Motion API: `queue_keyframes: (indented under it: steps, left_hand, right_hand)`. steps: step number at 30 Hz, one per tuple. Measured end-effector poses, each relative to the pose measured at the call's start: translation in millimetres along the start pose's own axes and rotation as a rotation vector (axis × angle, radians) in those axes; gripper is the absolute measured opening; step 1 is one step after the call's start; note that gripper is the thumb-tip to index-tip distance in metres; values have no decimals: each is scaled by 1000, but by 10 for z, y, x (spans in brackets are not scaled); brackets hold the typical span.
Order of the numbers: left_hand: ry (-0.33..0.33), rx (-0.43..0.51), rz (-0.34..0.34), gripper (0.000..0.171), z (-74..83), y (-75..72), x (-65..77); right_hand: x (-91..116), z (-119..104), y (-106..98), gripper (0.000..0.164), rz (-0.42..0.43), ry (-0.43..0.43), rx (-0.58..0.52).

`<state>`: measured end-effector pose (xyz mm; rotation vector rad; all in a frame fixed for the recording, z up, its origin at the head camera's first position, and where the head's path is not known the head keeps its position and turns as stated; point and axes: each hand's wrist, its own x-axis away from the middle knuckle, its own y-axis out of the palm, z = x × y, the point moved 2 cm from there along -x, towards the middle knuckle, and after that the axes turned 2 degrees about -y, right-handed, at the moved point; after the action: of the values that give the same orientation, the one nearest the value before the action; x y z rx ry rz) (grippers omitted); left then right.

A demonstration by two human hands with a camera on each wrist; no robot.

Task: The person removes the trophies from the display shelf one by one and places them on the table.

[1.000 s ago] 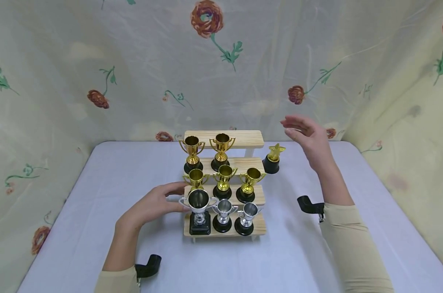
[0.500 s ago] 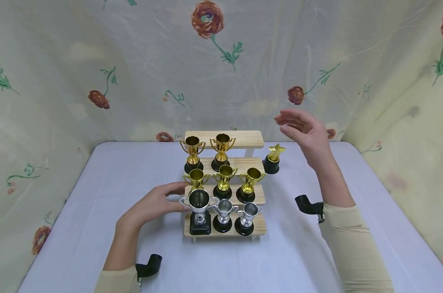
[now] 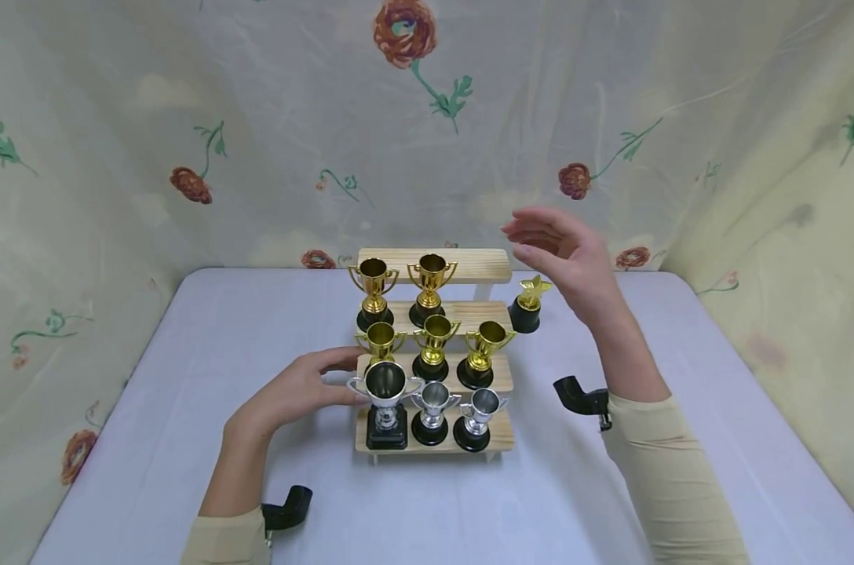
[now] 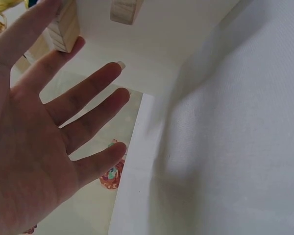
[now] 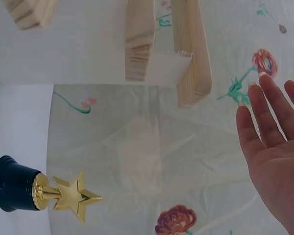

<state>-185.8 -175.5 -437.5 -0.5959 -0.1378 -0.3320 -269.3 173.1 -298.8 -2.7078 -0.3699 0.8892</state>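
Observation:
A tiered wooden stand (image 3: 494,416) holds several small trophy cups. On its lowest step are silver cups, including a larger silver cup (image 3: 386,384) on a square black base. Gold cups, such as one gold cup (image 3: 487,339), fill the steps above. My left hand (image 3: 293,392) rests against the stand's left side; in the left wrist view its fingers (image 4: 88,93) are spread, the index fingertip at a step's end. My right hand (image 3: 568,251) hovers empty, fingers gently bent, right of the top step (image 3: 434,265). Below it stands a gold star trophy (image 3: 531,302) with a black base.
A pale cloth covers the table (image 3: 151,439). Behind and on both sides hangs a flower-patterned curtain (image 3: 279,118). The star trophy stands on the table close to the stand's right side. A white side panel (image 5: 78,49) joins the steps.
My right hand has moved left and slightly up, closer to the top step. The left hand, the stand and the trophies keep their places, while the head view has shifted slightly.

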Motion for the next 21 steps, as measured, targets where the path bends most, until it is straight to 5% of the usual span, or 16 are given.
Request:
queue_keyframes:
  steps: [21]
  left_hand:
    - [34, 16, -4, 66, 7, -6, -13]
  right_hand:
    - [-53, -46, 293, 39, -149, 52, -2]
